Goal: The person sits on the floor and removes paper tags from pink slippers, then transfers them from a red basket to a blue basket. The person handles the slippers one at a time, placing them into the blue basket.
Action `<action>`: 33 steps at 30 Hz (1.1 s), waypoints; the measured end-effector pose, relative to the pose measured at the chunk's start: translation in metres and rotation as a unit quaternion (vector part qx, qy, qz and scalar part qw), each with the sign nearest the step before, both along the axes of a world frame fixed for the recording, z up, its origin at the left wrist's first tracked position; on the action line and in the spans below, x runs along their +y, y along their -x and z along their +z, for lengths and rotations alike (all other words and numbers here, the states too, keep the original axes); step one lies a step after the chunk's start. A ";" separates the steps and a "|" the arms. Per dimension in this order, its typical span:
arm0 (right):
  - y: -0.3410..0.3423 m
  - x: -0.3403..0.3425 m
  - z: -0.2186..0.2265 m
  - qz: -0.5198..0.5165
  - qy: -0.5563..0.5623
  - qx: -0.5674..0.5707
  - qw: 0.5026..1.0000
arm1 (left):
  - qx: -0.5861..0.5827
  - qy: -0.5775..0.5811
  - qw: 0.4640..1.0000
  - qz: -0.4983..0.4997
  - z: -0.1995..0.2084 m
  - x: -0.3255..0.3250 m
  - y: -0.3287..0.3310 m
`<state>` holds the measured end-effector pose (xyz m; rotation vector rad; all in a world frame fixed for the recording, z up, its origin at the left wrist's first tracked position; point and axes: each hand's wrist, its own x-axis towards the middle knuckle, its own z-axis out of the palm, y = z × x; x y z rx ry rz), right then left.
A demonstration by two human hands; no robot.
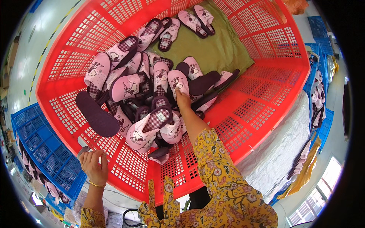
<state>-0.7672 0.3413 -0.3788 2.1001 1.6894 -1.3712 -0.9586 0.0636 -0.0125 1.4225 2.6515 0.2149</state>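
Observation:
Inside a large red plastic basket (266,110) lies a heap of pink slippers with dark soles and checked linings. My right hand (183,100) reaches into the heap and is closed on a pink slipper (177,81), its thumb on the upper. At the basket's near left rim, my left hand (93,166) is closed around a small grey, metal-looking tool (83,151); its kind is unclear. Nearest to that hand lies a dark-soled slipper (97,116), sole up. Another pink slipper (150,127) shows its checked lining in front of the heap.
Olive-green sheeting (213,49) covers part of the basket floor, with a pair of slippers (195,21) at its far end. A blue crate (49,148) stands left. White wrapped material (279,144) and blue racks with slippers (317,95) are on the right.

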 end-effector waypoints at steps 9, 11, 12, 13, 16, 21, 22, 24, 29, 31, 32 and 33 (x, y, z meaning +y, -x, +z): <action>-0.083 0.062 -0.038 -0.145 -0.139 -0.095 0.975 | -0.002 0.014 1.000 -0.005 0.001 -0.004 -0.001; -0.084 0.075 -0.055 -0.177 -0.152 -0.085 0.969 | -0.002 0.021 1.000 -0.009 -0.002 -0.001 0.000; -0.079 0.080 -0.057 -0.210 -0.181 -0.078 0.958 | 0.000 0.025 1.000 -0.011 -0.004 -0.001 0.000; -0.075 0.083 -0.056 -0.242 -0.209 -0.071 0.945 | 0.009 0.020 0.999 -0.026 -0.005 0.001 0.000; -0.072 0.097 -0.036 -0.225 -0.135 -0.052 0.964 | 0.004 0.032 0.999 -0.027 -0.005 0.002 0.000; -0.042 0.110 0.037 -0.078 -0.100 -0.208 0.970 | -0.002 0.038 0.999 -0.015 0.000 -0.001 0.000; -0.042 0.115 0.046 -0.005 -0.110 -0.243 0.964 | -0.003 0.039 0.999 -0.015 -0.001 0.000 -0.001; -0.048 0.133 0.039 -0.004 -0.009 -0.172 0.985 | -0.008 0.043 0.999 -0.008 0.001 0.000 -0.001; -0.079 0.173 -0.015 -0.166 0.093 0.179 0.965 | -0.003 0.038 0.999 -0.009 -0.001 -0.001 -0.001; -0.086 0.161 -0.038 -0.087 0.000 0.158 0.984 | -0.004 0.040 0.999 -0.005 -0.002 -0.003 -0.001; -0.100 0.162 -0.055 -0.048 -0.036 0.141 0.988 | -0.006 0.037 0.999 -0.012 -0.004 0.000 0.000; -0.116 0.162 -0.070 -0.009 -0.072 0.122 0.990 | -0.009 0.034 0.999 -0.019 -0.006 0.003 0.002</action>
